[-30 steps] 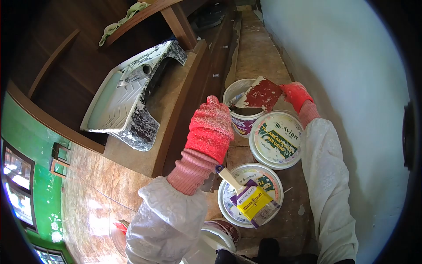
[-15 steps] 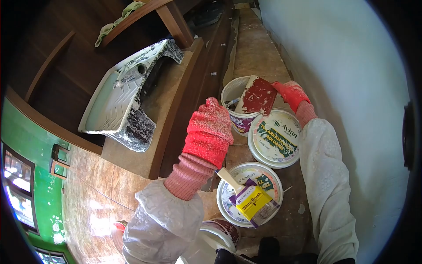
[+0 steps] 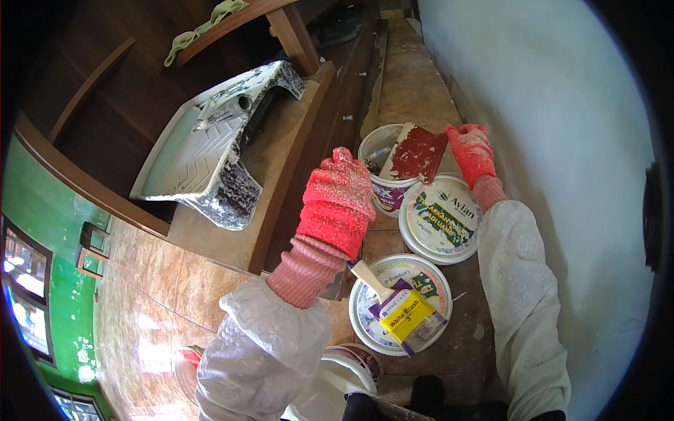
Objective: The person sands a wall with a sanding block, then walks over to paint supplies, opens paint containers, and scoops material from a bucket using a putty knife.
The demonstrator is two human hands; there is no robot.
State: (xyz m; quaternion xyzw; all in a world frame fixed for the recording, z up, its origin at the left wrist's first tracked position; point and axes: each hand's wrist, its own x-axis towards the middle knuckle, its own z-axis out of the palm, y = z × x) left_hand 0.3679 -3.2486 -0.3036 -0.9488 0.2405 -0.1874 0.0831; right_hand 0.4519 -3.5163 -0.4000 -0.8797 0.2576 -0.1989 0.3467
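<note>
My right hand (image 3: 472, 151), in a red knit glove, is closed at the right corner of a flat red putty scraper (image 3: 415, 156). Pale filler smears the scraper, which is tilted over the rim of an open white bucket (image 3: 385, 189). Left of the bucket, my left hand (image 3: 338, 200) is curled into a fist in a dusty red glove. Its fingers face away, so what it grips, if anything, is hidden. Below it, a white brush (image 3: 407, 312) in a purple and yellow sleeve lies across a lidded tub (image 3: 361, 330). A second lidded tub (image 3: 442, 217) stands beneath my right wrist.
A paint-crusted roller tray (image 3: 168, 186) holding a roller (image 3: 223, 112) sits on the wooden cabinet ledge at left. A pale wall (image 3: 554, 140) runs close along the right. Another open bucket (image 3: 337, 386) stands low, near my feet.
The view has shifted slightly. My right hand has turned more upright at the scraper's corner, and the scraper has moved a little to the right. My left hand stays closed.
</note>
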